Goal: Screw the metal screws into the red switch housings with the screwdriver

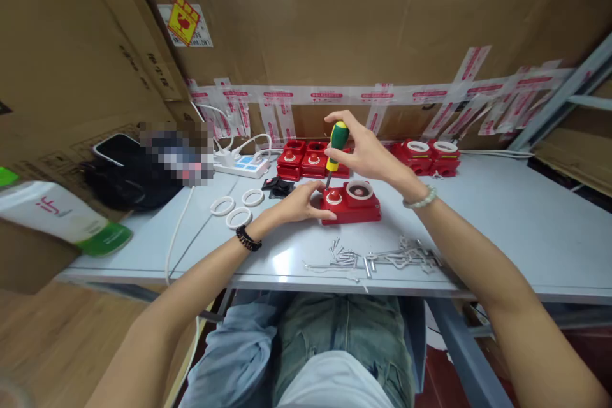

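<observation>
A red alarm-like unit (361, 211) with a red dome and a round grille in a white ring lies on the table in front of me. My left hand (302, 203) grips its left end, thumb on the near side. My right hand (364, 150) is closed round the green and yellow handle of a screwdriver (339, 137). The shaft points down, its tip at the unit's far left corner; a screw under it is too small to make out. Closer to me lie loose screws (345, 257) and metal rods with white cords (401, 255).
White rings (239, 218) and small black parts (278, 187) lie left of my left hand. More red units stand at the back (313, 162) and back right (423, 156). A power strip (243, 166) with cables, a bottle (67, 217) and cardboard (335, 19) border the table.
</observation>
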A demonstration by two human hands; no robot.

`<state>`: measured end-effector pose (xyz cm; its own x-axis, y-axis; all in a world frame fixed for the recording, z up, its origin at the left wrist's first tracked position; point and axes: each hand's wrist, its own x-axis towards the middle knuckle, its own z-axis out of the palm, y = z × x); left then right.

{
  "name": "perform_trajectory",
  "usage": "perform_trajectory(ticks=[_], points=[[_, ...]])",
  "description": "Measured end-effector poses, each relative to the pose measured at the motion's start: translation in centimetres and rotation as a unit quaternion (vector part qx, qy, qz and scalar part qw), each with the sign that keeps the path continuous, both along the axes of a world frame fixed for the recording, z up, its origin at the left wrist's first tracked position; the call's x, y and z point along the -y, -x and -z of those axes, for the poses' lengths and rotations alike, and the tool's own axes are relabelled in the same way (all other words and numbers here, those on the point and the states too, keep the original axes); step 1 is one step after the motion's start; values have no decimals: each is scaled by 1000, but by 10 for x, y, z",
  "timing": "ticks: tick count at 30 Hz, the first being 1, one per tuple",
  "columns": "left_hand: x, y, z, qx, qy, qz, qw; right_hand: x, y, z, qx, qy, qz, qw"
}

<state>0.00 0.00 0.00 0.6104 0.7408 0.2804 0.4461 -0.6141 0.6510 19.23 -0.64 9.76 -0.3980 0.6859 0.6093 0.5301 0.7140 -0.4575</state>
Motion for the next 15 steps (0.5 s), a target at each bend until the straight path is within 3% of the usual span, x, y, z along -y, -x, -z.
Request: perform_trajectory(ticks=[3, 9, 15], points=[[-1, 0, 1, 4, -1, -1, 1000, 3, -2, -5, -6, 18, -17, 1000], [-2, 1, 1, -5, -3, -3, 1000, 18, 12, -2, -22, -15, 102, 994], [-2, 2, 2, -2, -5, -2, 1000, 26, 7, -13, -29, -41, 81, 995]])
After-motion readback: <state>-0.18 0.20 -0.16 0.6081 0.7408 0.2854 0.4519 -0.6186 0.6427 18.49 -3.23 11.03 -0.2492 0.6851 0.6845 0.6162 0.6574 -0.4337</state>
